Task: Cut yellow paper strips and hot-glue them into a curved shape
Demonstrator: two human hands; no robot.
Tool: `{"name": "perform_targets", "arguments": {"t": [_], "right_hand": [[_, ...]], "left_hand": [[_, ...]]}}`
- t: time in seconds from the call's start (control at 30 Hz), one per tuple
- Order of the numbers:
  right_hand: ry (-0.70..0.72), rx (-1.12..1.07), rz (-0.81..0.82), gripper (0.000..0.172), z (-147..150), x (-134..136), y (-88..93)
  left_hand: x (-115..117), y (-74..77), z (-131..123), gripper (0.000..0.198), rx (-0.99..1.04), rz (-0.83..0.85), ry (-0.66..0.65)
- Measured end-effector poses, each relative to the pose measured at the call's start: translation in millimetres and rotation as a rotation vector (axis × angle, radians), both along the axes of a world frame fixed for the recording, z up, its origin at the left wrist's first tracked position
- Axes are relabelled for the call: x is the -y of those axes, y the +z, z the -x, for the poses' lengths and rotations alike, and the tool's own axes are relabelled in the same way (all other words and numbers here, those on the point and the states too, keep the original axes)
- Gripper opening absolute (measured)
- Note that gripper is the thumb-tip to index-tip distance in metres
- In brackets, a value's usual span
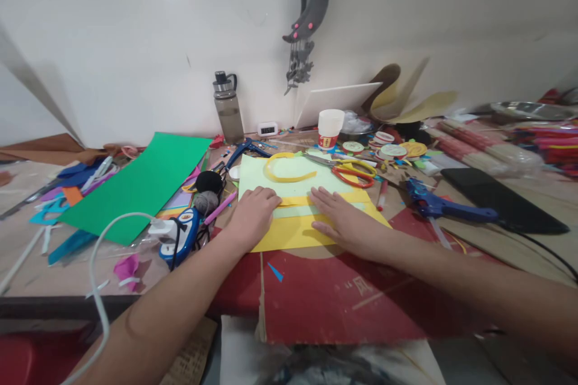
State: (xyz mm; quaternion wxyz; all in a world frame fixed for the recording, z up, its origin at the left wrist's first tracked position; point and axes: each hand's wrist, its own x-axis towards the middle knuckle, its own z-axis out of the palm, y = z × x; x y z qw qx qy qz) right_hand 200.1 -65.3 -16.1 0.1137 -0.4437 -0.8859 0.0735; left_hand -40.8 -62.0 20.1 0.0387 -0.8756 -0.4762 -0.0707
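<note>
A yellow sheet of paper [289, 236] lies in front of me, with a folded yellow paper strip [295, 200] and a pale green strip [293, 212] across it. My left hand [255, 213] has its fingers bent together over the left end of the yellow strip. Flat on the paper, my right hand [343, 219] has its fingers stretched and thumb apart, fingertips touching the strip. Behind them a light green sheet [253, 174] carries a curved yellow strip [289, 178]. Scissors with red and yellow handles [354, 173] rest on its right side.
A blue glue gun [447, 207] and black phone-like slab [503, 200] lie to the right. Left are a green sheet [139, 186] and a blue power strip [184, 237] with a white cable. A bottle [229, 111] and paper cup [330, 129] stand behind. Red cardboard [316, 301] lies underneath.
</note>
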Motion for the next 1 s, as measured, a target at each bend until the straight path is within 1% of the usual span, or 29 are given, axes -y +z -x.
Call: {"name": "perform_targets", "arguments": {"t": [0.13, 0.3, 0.47, 0.6, 0.7, 0.87, 0.93, 1.0], "right_hand": [[0.006, 0.07, 0.01, 0.075, 3, 3, -0.8], [0.024, 0.057, 0.031, 0.07, 8, 2, 8.2], [0.081, 0.065, 0.055, 0.066, 22, 5, 14.5], [0.105, 0.014, 0.1, 0.064, 26, 3, 17.2], [0.082, -0.065, 0.12, 0.059, 23, -2, 15.6], [-0.072, -0.22, -0.05, 0.05, 16, -11, 9.4], [-0.087, -0.232, -0.097, 0.044, 11, -11, 10.8], [-0.098, -0.231, -0.132, 0.04, 1, -6, 16.1]], "left_hand": [[-3, -0.1, -1, 0.028, 0.05, 0.044, 0.031], [-7, -1.1, -1, 0.027, 0.059, 0.07, 0.022], [-8, -3.0, 1, 0.025, 0.073, 0.071, 0.029], [-10, -4.5, 2, 0.025, 0.136, 0.072, 0.029], [-13, -6.2, 3, 0.023, 0.191, 0.068, 0.014], [-10, -6.9, 0, 0.021, 0.256, 0.041, 0.021], [-8, -5.3, -1, 0.023, 0.266, 0.049, 0.038], [-6, -3.2, -3, 0.025, 0.264, 0.072, 0.053]]}}
